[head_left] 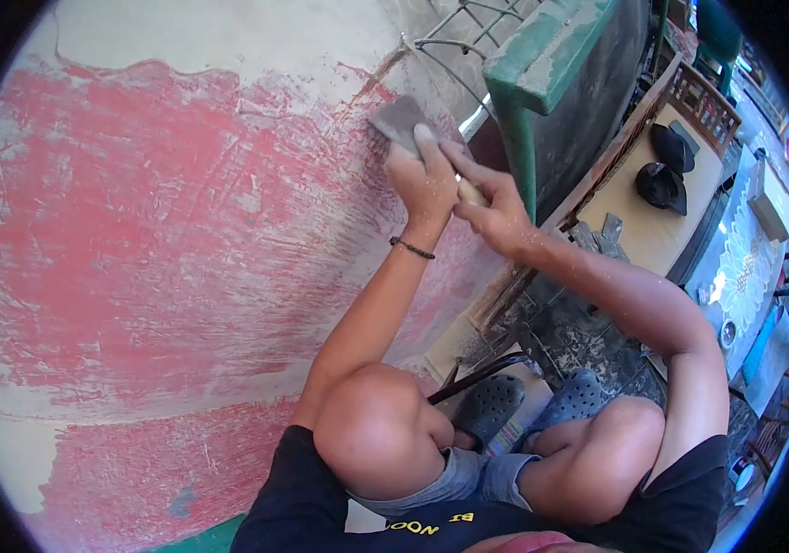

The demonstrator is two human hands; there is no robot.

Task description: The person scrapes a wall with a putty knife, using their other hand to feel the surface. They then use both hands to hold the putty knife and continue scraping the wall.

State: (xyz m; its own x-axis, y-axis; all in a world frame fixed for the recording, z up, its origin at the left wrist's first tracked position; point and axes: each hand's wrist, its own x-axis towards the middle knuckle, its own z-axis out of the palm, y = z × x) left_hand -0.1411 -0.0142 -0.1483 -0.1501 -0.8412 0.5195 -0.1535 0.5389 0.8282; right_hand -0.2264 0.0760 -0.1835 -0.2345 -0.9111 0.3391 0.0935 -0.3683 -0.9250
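A paint scraper with a broad grey blade lies against the wall, near its upper right part. My left hand, with a dark beaded bracelet at the wrist, is closed on the scraper close to the blade, fingers pressing over it. Behind it, my right hand grips the light wooden handle. Worn pink-red paint covers much of the wall, streaked with pale scratches, and a cream surface shows above. Pale dust clings to both hands and the right forearm.
Close right of my hands stands a green metal post beside wire mesh. A wooden bench holds two black caps. Farther right is a table with a lace cloth. Debris lies on the dark tiled floor.
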